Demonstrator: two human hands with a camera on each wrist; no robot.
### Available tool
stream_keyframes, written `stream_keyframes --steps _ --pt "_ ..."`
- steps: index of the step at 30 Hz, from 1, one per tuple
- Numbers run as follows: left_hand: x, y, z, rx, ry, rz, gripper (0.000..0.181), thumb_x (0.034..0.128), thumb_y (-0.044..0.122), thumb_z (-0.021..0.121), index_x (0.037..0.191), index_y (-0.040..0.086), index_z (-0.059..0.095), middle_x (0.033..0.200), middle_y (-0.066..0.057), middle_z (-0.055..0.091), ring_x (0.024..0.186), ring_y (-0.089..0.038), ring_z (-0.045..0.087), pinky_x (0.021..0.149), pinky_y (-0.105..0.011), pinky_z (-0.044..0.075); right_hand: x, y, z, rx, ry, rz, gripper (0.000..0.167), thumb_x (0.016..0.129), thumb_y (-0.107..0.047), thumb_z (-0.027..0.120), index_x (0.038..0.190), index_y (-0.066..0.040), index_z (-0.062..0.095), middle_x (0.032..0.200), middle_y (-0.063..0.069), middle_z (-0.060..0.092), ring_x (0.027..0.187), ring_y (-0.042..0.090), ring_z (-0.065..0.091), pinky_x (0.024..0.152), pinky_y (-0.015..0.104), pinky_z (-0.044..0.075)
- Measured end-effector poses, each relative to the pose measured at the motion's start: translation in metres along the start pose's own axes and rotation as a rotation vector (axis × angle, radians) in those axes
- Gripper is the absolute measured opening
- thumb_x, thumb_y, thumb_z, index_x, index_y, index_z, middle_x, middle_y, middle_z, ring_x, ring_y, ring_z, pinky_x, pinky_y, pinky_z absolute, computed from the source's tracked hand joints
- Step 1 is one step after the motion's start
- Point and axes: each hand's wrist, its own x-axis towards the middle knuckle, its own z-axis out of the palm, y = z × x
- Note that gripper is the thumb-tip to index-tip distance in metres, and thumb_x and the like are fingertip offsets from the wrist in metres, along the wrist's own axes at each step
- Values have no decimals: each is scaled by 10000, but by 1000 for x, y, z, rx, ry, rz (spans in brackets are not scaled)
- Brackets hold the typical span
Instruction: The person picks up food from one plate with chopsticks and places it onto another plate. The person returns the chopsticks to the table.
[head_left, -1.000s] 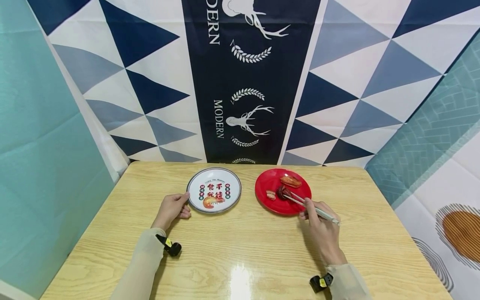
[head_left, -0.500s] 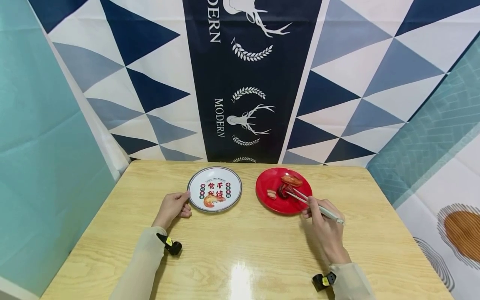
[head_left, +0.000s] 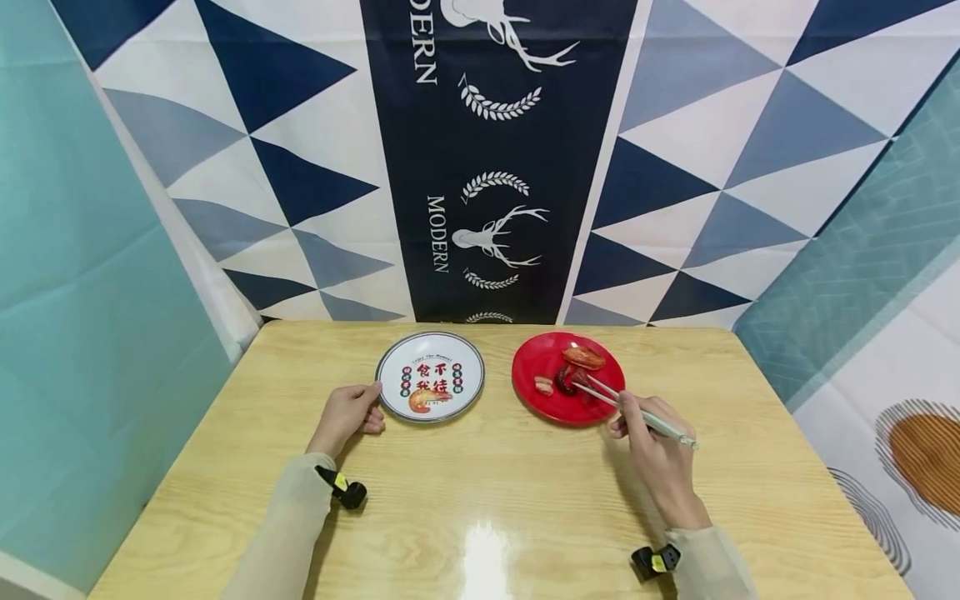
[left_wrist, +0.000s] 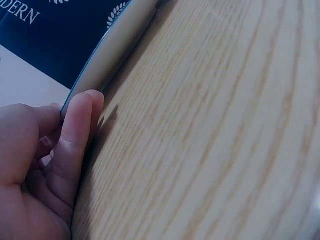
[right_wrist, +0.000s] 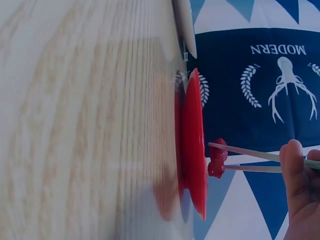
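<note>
My left hand (head_left: 347, 418) pinches the near-left rim of a white plate (head_left: 468, 367) with a dark edge band. Red lettering and an orange shrimp (head_left: 420, 403) show on it; in the left wrist view, thumb and fingers meet at the plate's edge. In my right hand (head_left: 662, 454) are chopsticks (head_left: 666, 428), gripped with their tips over the red plate (head_left: 531, 358). The tips reach a dark red, curled piece of food (head_left: 562, 380), seen in the right wrist view as a glossy red lump (right_wrist: 217, 159) at the tips. Whether they squeeze it is unclear.
A brown chicken wing (head_left: 584, 358) and a small pale-pink striped piece (head_left: 543, 385) lie on the red plate. Both plates stand near the back edge of a wooden table (head_left: 480, 483). A patterned cloth (head_left: 487, 167) hangs behind it.
My right hand has shifted slightly right, and the chopstick tips have spread and moved over the dark red piece, which now looks more curled. The left hand stays at the white plate.
</note>
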Motion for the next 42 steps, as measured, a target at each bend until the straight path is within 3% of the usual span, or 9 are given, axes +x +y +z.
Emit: stream_keyframes --steps 10,18,42 --pt "-2 0 1 20 10 8 451 1085 334 548 1191 -82 684 703 -59 666 560 -112 679 595 -284 667 -1 0 -1 -1 3 2 207 967 75 640 812 14 763 644 145 672 531 124 635 512 67 521" --pt "1 0 2 11 11 1 451 1080 350 555 1191 -64 692 708 -59 669 561 -117 684 597 -289 668 3 -4 -5 29 -2 30 174 984 55 629 878 96 760 653 178 671 520 127 632 477 100 533" --pt "0 5 4 27 32 -6 471 1095 375 508 1053 -58 690 693 -54 653 542 -123 679 569 -287 661 4 -6 -4 42 -10 42 172 986 50 629 880 103 754 664 186 673 519 134 632 482 111 551"
